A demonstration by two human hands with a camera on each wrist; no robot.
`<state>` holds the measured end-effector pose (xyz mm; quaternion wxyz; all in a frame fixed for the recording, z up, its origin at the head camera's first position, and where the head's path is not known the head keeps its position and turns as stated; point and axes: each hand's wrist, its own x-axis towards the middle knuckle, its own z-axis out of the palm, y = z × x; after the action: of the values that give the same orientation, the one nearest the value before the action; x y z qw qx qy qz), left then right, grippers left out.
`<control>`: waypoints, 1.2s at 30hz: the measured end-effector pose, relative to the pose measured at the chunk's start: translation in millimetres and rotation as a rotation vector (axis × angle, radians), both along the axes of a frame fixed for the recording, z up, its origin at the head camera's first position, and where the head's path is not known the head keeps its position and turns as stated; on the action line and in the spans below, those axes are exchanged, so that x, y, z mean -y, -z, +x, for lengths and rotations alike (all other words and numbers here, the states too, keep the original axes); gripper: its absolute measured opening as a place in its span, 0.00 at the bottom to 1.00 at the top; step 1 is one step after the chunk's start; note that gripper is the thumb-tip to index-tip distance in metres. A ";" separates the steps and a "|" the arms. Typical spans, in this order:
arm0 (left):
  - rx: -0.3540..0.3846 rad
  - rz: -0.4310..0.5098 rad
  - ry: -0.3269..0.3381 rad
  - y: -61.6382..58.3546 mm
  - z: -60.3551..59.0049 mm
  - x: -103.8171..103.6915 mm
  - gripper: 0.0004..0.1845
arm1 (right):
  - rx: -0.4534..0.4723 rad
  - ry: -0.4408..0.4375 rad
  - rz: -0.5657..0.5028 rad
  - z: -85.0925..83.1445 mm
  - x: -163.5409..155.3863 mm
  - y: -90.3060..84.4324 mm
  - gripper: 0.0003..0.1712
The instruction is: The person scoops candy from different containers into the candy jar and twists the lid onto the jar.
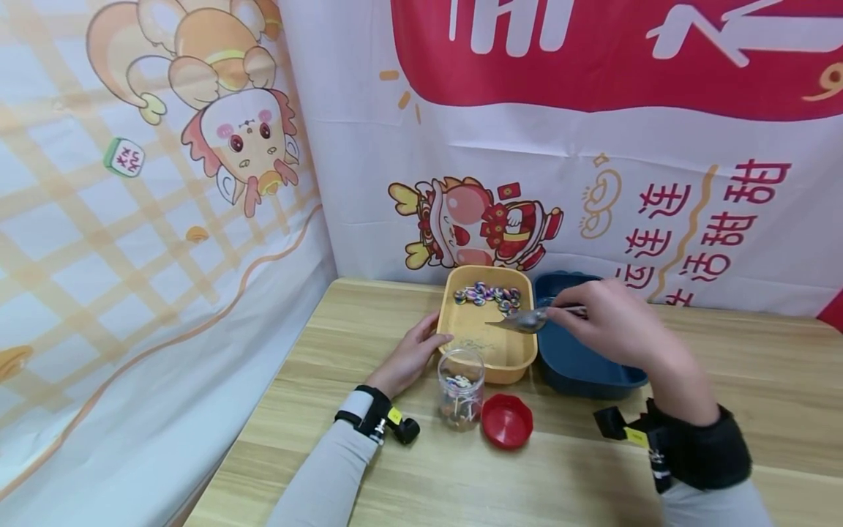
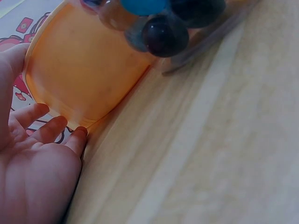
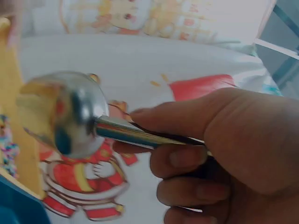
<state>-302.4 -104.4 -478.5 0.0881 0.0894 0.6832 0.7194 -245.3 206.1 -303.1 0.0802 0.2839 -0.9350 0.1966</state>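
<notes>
My left hand [image 1: 410, 357] holds the near left side of a yellow plastic bin [image 1: 461, 333], its thumb at the rim and its fingers against the outer wall. Shiny multicoloured beads [image 1: 484, 293] lie in the bin's far part. In my right hand [image 1: 609, 322] is the handle of a metal spoon [image 1: 525, 320] with a deep round bowl, tilted above the bin's right side. The right wrist view shows curled fingers around that handle; what the spoon [image 3: 70, 114] contains is hidden there. Right of the yellow bin stands a dark blue bin [image 1: 579, 362].
A clear jar [image 1: 461, 395] with small mixed-colour pieces inside stands just in front of the yellow bin. Beside it on the wooden table [image 1: 560, 476] lies a red lid [image 1: 507, 421]. A printed cloth [image 1: 369, 146] hangs behind the bins.
</notes>
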 end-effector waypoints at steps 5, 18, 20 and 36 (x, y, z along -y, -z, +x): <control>-0.003 0.005 0.004 1.1 -1.7 0.0 0.38 | 0.001 0.084 0.049 -8.8 21.7 14.5 0.11; 0.001 0.002 0.016 -0.6 -0.4 1.4 0.38 | -0.017 0.320 0.142 -9.5 72.5 49.7 0.20; 0.003 0.004 0.016 -0.1 -1.0 1.5 0.38 | 0.010 0.345 0.139 -9.7 76.3 52.4 0.18; -0.003 0.000 0.017 0.7 -1.8 0.4 0.38 | 0.038 0.338 0.231 -32.2 67.1 75.1 0.13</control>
<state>-304.2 -104.8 -479.2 0.0933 0.0963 0.6825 0.7184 -277.5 139.0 -378.2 0.0613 0.1266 -0.9871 0.0771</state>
